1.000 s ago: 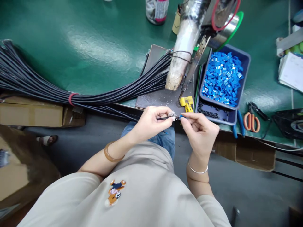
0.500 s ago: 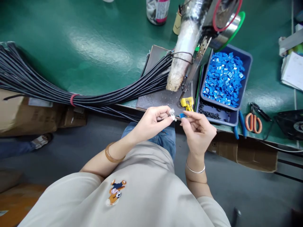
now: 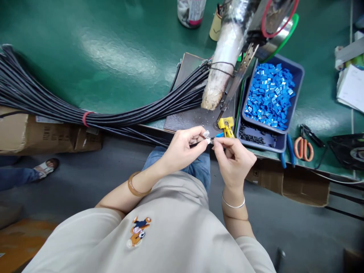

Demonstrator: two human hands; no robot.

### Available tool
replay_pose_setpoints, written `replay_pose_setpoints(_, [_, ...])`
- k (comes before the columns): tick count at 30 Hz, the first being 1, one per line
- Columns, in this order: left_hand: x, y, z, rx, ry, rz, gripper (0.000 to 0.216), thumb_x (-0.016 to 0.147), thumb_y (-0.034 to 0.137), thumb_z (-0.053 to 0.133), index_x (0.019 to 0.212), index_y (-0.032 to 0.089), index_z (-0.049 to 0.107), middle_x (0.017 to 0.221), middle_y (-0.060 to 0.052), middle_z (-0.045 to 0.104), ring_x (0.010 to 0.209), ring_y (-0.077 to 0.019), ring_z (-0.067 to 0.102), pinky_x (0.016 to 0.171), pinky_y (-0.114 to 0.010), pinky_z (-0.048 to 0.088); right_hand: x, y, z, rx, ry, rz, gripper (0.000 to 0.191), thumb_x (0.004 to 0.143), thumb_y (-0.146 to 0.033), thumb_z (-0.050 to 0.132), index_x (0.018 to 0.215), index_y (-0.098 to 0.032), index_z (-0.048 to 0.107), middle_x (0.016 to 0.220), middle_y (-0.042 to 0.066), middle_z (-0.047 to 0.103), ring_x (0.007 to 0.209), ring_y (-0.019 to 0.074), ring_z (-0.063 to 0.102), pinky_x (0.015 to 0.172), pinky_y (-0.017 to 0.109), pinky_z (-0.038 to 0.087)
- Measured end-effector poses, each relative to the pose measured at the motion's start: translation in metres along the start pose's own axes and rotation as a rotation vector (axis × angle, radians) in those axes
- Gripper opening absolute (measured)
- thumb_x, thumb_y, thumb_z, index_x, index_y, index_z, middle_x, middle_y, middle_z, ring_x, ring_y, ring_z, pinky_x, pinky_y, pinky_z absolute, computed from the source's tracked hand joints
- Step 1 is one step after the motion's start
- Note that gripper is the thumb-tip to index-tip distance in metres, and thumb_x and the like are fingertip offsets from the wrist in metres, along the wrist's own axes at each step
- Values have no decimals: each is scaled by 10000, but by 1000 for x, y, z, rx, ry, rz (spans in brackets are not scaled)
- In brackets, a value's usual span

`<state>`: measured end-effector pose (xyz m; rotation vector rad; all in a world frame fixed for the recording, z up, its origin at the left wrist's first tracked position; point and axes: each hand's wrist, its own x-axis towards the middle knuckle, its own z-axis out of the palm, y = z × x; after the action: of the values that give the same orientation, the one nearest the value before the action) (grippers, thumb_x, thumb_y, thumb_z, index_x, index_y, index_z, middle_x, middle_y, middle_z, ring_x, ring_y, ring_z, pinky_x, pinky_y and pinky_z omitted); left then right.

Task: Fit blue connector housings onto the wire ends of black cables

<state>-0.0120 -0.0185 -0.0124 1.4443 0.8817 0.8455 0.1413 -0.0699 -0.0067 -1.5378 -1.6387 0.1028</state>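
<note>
My left hand (image 3: pixel 182 149) is closed around the end of a black cable (image 3: pixel 194 144), its thumb and forefinger pinched together with white wraps on their tips. Close against it, my right hand (image 3: pixel 235 157) pinches something tiny at the cable's end; the fingers hide what it is. A small blue piece (image 3: pixel 219 134) shows just behind the fingertips, and I cannot tell whether it is held. Beyond the right fingers, a yellow tool (image 3: pixel 226 124) rests at the bench edge.
A soldering iron (image 3: pixel 231 85) is tied to a wrapped stand (image 3: pixel 217 68) above the dark board (image 3: pixel 184 120). Left lies a tied cable bundle (image 3: pixel 119 119). On the right are a bin (image 3: pixel 297 87) of blue parts, a lower tray (image 3: pixel 277 147), and orange-handled scissors (image 3: pixel 304 149).
My right hand has moved slightly left, its fingertips now nearer my left fingertips. The left hand keeps its pinch. The view has shifted a little.
</note>
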Motion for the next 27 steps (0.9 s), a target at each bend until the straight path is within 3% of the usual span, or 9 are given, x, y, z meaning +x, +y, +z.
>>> replay_pose_setpoints(4, [-1,-1,2,-32,13,15,148,896,261,592,850,123,614,675,7,548,616,-86,510,607,-215,420,0,2,-1,22,-14,14,22,892,-211,665,875,-215,677,663,-48,663,491,55,535,559,201,450])
replay_pose_setpoints(8, [-4,-4,4,-55,47,61,183,858,290,662,908,115,682,686,-7,607,605,-86,521,595,-207,444,2,6,-6,310,-214,193,103,923,-271,620,852,-198,631,644,-47,628,500,64,559,488,191,426])
replay_pose_setpoints(10, [-4,-4,5,-89,50,78,179,853,290,666,891,119,705,730,-24,646,640,-92,544,619,-205,463,3,8,-9,375,-234,235,132,911,-304,635,830,-200,631,617,-49,611,488,73,561,452,194,414])
replay_pose_setpoints(13, [-1,-2,3,-141,44,11,169,845,278,662,806,118,702,719,-20,630,636,-85,524,605,-198,443,4,8,-13,374,-9,181,92,906,-303,624,923,-221,660,577,-65,580,436,80,530,405,209,385])
replay_pose_setpoints(16, [3,-1,-1,-178,18,-49,171,833,277,670,775,118,685,618,19,513,557,-60,412,531,-194,350,4,8,-14,392,276,72,203,922,-234,582,1121,-251,618,627,-67,623,426,89,562,393,217,408])
replay_pose_setpoints(18, [5,-1,-3,-203,5,-63,180,836,294,669,776,124,676,584,38,445,526,-53,346,500,-201,293,3,9,-12,322,329,31,235,926,-179,580,1146,-256,604,759,-37,712,504,108,654,433,227,484])
replay_pose_setpoints(21, [8,-2,-4,-215,-7,-84,201,839,319,669,761,134,658,575,45,406,519,-55,314,492,-207,267,3,12,-8,152,205,-32,153,890,-146,643,1010,-240,655,911,5,770,757,176,763,635,299,622])
replay_pose_setpoints(23, [11,-3,-3,-214,-8,-88,207,840,325,665,750,139,645,597,35,435,541,-63,351,515,-208,299,4,13,-4,96,105,-105,110,857,-144,686,916,-234,660,979,22,778,901,207,766,775,349,644])
replay_pose_setpoints(27, [18,-5,0,-205,43,-61,189,838,301,651,739,145,612,642,22,487,576,-72,400,554,-211,335,6,15,4,84,60,-174,127,852,-119,666,881,-234,622,1093,39,768,928,200,763,812,358,646])
